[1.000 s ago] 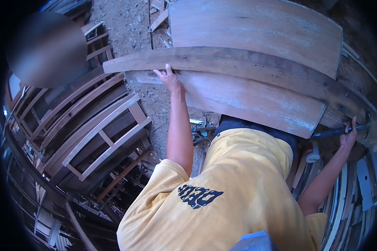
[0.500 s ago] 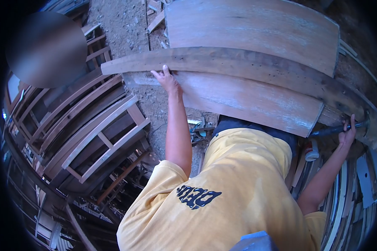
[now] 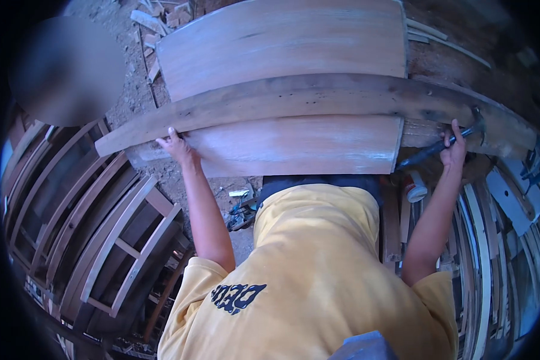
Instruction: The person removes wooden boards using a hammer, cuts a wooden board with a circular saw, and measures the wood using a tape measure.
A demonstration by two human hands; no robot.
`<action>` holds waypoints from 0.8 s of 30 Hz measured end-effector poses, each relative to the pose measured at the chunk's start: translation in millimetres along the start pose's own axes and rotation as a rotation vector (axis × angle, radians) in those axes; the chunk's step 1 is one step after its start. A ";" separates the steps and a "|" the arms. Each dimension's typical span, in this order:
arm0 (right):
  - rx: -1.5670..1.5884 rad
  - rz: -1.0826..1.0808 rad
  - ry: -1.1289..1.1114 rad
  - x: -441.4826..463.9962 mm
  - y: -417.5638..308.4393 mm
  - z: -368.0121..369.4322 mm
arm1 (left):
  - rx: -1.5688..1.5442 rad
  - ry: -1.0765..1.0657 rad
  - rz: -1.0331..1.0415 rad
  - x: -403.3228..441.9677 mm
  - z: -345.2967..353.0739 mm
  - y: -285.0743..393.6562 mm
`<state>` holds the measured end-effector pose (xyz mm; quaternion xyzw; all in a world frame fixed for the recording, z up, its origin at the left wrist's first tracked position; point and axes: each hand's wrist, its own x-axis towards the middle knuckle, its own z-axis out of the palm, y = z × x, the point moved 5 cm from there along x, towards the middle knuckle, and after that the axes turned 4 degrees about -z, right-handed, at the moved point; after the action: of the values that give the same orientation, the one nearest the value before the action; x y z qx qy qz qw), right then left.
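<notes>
Across the panel (image 3: 282, 45): your plank (image 3: 294, 99) lies crosswise from left to right, its bow at least partly the lens's doing; the panel shows beyond it and again on your side of it.

Left hand (image 3: 180, 148): at the plank's near edge, toward its left end. You seem to have it lightly pinched, thumb up against the edge and the other fingers spread; those underneath are hidden, so you cannot tell from here how firm the hold is.

Right hand (image 3: 454, 148): closed around the handle of your hammer (image 3: 423, 156), one finger pointing up toward the plank. Whether that finger presses on the wood is hard to tell.

Hammer: slanting up to the right, its head over the right part of the plank; contact there is not clear.

Step in hand: by the look of it, you are handling or steadying the plank on the panel, the hammer simply carried in your right hand.

Next move: any shift of the plank would call for support at both ends, and your right hand has little grip to spare with the handle in it; a firmer left hold would help against tipping.

By your right arm: a cup (image 3: 416, 187) stands or leans near the panel's corner, beside strips (image 3: 483, 270) of wood.

To your left: slatted frames (image 3: 126, 246) lie stacked, near the plank's left end.
</notes>
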<state>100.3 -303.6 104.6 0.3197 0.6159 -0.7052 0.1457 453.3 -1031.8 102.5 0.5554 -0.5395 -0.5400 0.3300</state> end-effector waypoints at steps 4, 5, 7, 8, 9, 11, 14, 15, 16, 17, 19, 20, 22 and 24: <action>0.007 -0.004 -0.001 -1.3 -1.7 2.9 | 0.042 -0.033 -0.053 7.8 -9.7 -10.4; 0.012 0.005 0.006 -1.6 -2.1 3.5 | 0.043 -0.034 -0.054 8.4 -9.9 -9.7; 0.018 0.017 0.011 -0.1 0.2 1.2 | 0.088 -0.059 -0.044 12.6 -14.1 -13.2; 0.009 0.013 -0.006 0.8 0.2 0.9 | 0.089 -0.058 -0.043 14.9 -16.1 -15.5; -0.001 0.008 -0.024 -1.8 -2.5 7.5 | 0.070 -0.060 -0.031 16.8 -16.4 -16.6; 0.014 -0.011 -0.006 -8.9 -10.2 16.1 | 0.050 -0.060 -0.017 18.1 -18.9 -18.0; 0.037 -0.041 0.008 -19.3 -21.2 13.9 | 0.097 -0.045 -0.053 14.7 -18.0 -15.9; 0.043 -0.056 0.004 -19.6 -23.5 7.8 | 0.080 -0.021 -0.052 12.7 -15.9 -13.4; 0.045 -0.055 0.004 -19.2 -25.0 1.0 | 0.065 0.002 -0.053 10.5 -13.9 -11.6; -0.008 -0.073 0.065 -18.8 -28.9 -8.9 | 0.065 0.001 -0.051 7.7 -10.7 -9.0; -0.024 -0.079 0.178 -26.7 -36.4 -22.2 | 0.158 0.121 -0.079 -2.5 -6.0 0.0; -0.023 -0.079 0.179 -32.1 -40.0 -23.2 | 0.158 0.120 -0.078 -8.3 0.0 6.0; -0.187 -0.246 0.260 -49.5 -56.9 -21.3 | 1.039 0.565 0.034 -22.9 -1.6 31.3; -0.241 -0.295 0.238 -78.5 -69.5 1.0 | 0.970 0.372 0.294 -18.8 19.8 14.2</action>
<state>117.5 -305.5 208.0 0.2873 0.7485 -0.5976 0.0045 434.1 -1012.4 116.6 0.6490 -0.7313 -0.0698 0.1977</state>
